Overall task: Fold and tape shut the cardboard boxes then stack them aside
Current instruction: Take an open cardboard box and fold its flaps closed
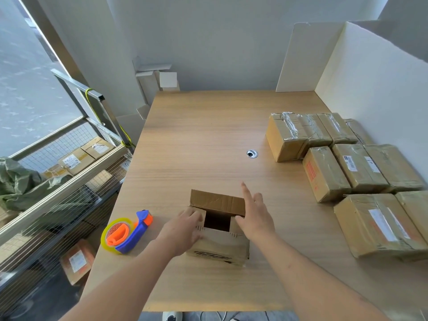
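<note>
A small brown cardboard box (220, 247) stands on the wooden table (196, 135) near its front edge, its top still open with a dark gap in the middle. The far flap (217, 202) stands upright. My left hand (183, 230) presses flat on the left side flap. My right hand (254, 214) lies with straight fingers on the right side flap, the index finger pointing away. A blue and orange tape dispenser (127, 232) with a roll of clear tape lies on the table to the left of the box.
Several taped brown boxes (347, 167) lie in rows along the table's right side, beside a white partition (370, 84). A cable hole (252, 154) sits mid-table. A wire cage cart (58, 181) with parcels stands left of the table.
</note>
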Demonstrator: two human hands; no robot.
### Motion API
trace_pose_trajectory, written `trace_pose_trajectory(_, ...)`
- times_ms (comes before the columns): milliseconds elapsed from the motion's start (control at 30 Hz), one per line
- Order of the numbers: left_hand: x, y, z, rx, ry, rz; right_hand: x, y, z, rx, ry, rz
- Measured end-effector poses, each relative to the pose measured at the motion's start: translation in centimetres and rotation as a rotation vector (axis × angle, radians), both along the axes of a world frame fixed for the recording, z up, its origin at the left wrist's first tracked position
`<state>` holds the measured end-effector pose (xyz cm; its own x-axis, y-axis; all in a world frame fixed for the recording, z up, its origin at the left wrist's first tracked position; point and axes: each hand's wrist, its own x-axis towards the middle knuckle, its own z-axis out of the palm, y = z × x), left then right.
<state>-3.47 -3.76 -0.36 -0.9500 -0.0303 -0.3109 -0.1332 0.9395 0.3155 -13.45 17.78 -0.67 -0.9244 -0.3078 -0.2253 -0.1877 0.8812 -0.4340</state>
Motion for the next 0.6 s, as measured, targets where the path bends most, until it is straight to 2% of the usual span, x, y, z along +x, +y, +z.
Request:
trace_pose_trajectory(200,-0.4,0.7,-1.2,-0.029,0.036,0.29,1.4,0.1,-0.7,-0.057,0.121,0.129)
trace_pose_trajectory(333,-0.2,0.3,-1.3,-0.027,0.003,0.348,2.9,-1.7,-2.1,-0.031,0.148,0.257)
trace_pose_trajectory(467,1.1,-0.4,-2.1,-0.014,-0.021,0.359,4.2,-2.8,-3.8,0.094,0.205,0.237)
trace_pose_trajectory(600,2.6,-3.3,-3.4,-0.026,-0.007,0.494,4.2,-2.7,-4.6,0.096,0.221,0.206)
